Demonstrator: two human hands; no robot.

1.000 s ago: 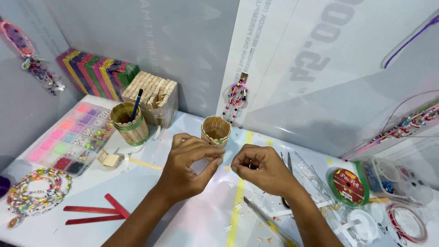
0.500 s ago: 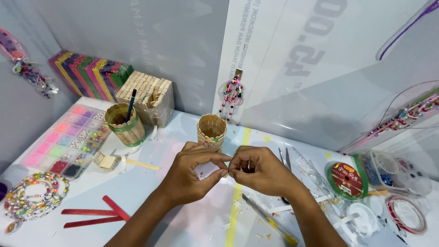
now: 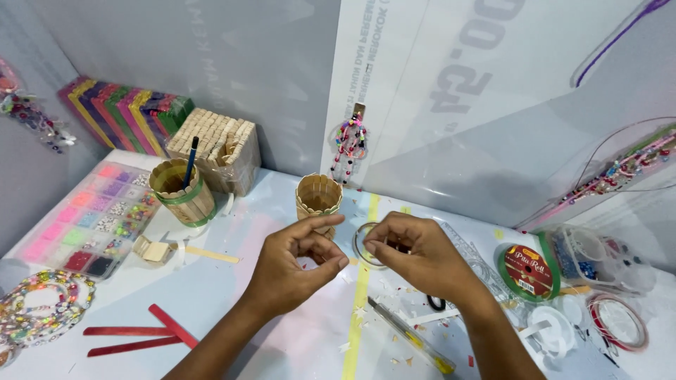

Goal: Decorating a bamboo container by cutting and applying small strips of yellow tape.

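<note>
My left hand (image 3: 296, 266) hovers over the white table (image 3: 211, 288), thumb and forefinger curved apart with nothing seen between them. My right hand (image 3: 417, 257) pinches a thin clear loop of strip (image 3: 366, 244) that stands between the two hands. Just behind the hands is a small cup made of wooden sticks (image 3: 318, 197), upright. A yellow tape line (image 3: 358, 309) runs along the table under the hands.
At the left are a larger stick cup with a brush (image 3: 182, 193), a bead organiser box (image 3: 84, 218), red sticks (image 3: 141, 331) and beaded strings (image 3: 35, 309). A green ribbon spool (image 3: 527, 271), a clear ruler (image 3: 473, 262), a pen-like tool (image 3: 412, 338) and clear containers (image 3: 598, 257) lie to the right. Stick stacks (image 3: 215, 144) stand at the wall.
My hands were pinched together at one spot; they have drawn apart, my left fingers have spread, and the clear loop now shows at my right fingertips. The view shifted slightly.
</note>
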